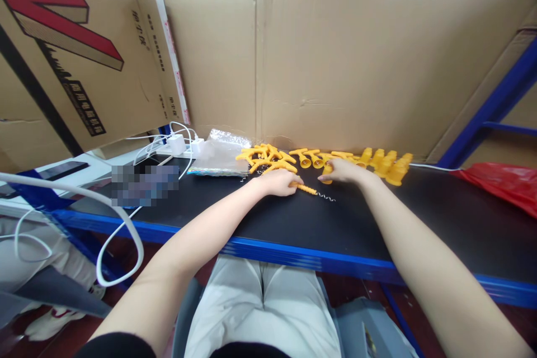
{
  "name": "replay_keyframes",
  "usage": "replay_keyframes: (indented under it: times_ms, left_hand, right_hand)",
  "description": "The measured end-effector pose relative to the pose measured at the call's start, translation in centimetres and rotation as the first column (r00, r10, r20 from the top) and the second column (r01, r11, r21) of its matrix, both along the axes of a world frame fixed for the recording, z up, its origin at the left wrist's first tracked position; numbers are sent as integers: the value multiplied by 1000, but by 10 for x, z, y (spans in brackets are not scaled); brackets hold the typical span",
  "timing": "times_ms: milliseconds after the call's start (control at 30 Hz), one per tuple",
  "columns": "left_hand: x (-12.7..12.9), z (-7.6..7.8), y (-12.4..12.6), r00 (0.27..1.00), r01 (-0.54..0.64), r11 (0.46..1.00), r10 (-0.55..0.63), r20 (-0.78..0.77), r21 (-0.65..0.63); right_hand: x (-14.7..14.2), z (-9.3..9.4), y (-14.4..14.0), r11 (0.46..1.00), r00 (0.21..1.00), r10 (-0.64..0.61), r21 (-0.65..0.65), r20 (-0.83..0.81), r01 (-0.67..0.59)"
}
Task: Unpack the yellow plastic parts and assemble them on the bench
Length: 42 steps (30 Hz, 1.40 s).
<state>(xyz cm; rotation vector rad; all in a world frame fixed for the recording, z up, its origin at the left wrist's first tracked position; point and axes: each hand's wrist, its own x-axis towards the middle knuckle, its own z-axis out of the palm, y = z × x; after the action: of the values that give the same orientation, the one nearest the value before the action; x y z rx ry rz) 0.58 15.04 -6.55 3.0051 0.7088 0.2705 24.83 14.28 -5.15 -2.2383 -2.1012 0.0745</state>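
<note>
My left hand (283, 183) is closed around a yellow corkscrew (309, 189), whose bare metal spiral points to the right just above the black tabletop. To its right, my right hand (344, 170) has its fingers on a yellow bell-shaped cap (328, 172) and grips it. Behind my left hand lies a heap of yellow corkscrew handles (262, 152), some with metal spirals showing. Between the hands and the cardboard, a row of assembled-looking yellow pieces (311, 159) rests on the table. Beyond my right wrist, several yellow caps (388, 163) stand clustered together.
A silvery plastic bag (220, 156) lies left of the heap. White chargers and cables (178, 144) sit farther left by a blurred item (145, 184). Tall cardboard (356, 61) walls off the back. A red plastic bag (503, 184) is at right; a blue beam (310, 256) edges the front.
</note>
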Motion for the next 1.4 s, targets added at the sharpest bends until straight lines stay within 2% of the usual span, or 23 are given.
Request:
replay_keyframes:
  times_ms: [100, 233, 300, 433, 633, 700, 800, 867, 900, 1000, 1167, 1267, 1400]
  left_hand:
    - [-5, 2, 4, 997, -70, 996, 72, 18, -54]
    - [-15, 3, 11, 978, -191, 981, 192, 84, -10]
    - [-19, 5, 14, 960, -249, 968, 244, 135, 22]
    - [-23, 9, 17, 915, -349, 936, 330, 232, 47]
    - [-25, 11, 20, 863, -460, 887, 439, 250, 29]
    - [-26, 10, 22, 851, -480, 877, 458, 258, 25]
    - [-28, 8, 26, 836, -501, 865, 479, 268, 17]
    - [-29, 7, 28, 831, -510, 860, 489, 264, 13]
    - [-30, 7, 28, 831, -512, 859, 493, 257, 8]
    - [-32, 7, 27, 833, -514, 858, 502, 232, -10]
    - [-32, 7, 28, 837, -509, 860, 506, 208, -43]
    - [-31, 5, 30, 837, -497, 864, 500, 221, -74]
    - [-30, 4, 30, 835, -496, 864, 503, 221, -91]
  right_hand:
    - [10, -2, 2, 999, 999, -50, -19, -11, 50]
    - [17, -3, 2, 997, 998, -49, 52, -28, 51]
    - [15, -1, 1, 996, 999, -45, 77, -22, 47]
    - [5, 3, 0, 997, 997, -51, 48, -49, 54]
    - [-3, 5, -3, 999, 999, -6, 52, -40, 8]
    - [-2, 8, -7, 999, 999, -50, 5, -5, 50]
    - [0, 14, -12, 970, 991, -134, -207, -5, 130]
    - [-1, 16, -16, 945, 989, -136, -307, -63, 110]
    - [-2, 17, -17, 946, 987, -122, -312, -100, 85]
    - [-8, 18, -19, 973, 986, -48, -231, -158, 10]
    - [-20, 15, -16, 1000, 999, 21, 9, -48, -20]
    - [-26, 11, -13, 995, 995, 94, 42, -42, -92]
    - [-31, 10, -13, 989, 992, 117, 97, -41, -113]
